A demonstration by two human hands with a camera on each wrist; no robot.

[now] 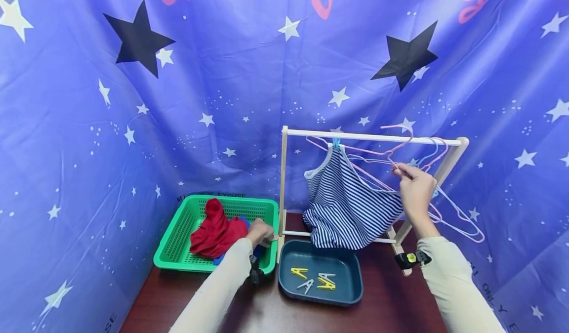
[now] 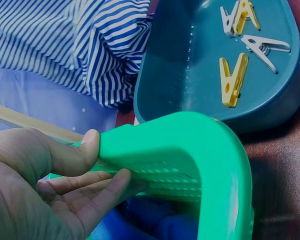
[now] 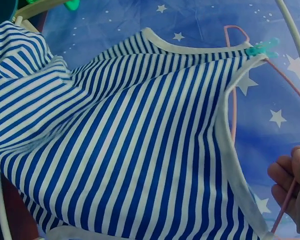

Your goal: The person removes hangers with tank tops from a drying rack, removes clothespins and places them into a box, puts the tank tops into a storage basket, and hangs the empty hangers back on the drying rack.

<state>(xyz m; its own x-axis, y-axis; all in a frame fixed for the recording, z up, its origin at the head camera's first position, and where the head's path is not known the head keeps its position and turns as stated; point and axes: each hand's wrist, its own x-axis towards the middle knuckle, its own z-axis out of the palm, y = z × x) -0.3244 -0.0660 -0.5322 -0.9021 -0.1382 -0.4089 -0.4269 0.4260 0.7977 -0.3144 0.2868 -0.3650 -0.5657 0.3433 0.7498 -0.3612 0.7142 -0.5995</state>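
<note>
- I have the right hand [image 1: 415, 187] pinching the pink hanger [image 1: 389, 155] below its hook, above the tabletop's [image 1: 382, 303] far right.
- Hook up; long axis slopes down rightward.
- The striped top [image 1: 351, 204] hangs left of it.
- My left hand [image 1: 261, 232] grips the green basket's [image 2: 220, 165] rim.

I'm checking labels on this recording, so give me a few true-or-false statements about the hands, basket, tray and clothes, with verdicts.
1. The left hand grips the rim of the basket. True.
2. The red cloth hangs on the rack. False: it lies in the basket.
3. The right hand holds a pink hanger. True.
4. The clips in the tray are all blue. False: they are yellow and pale grey.
5. A blue-green clip sits on the striped top. True.
</note>
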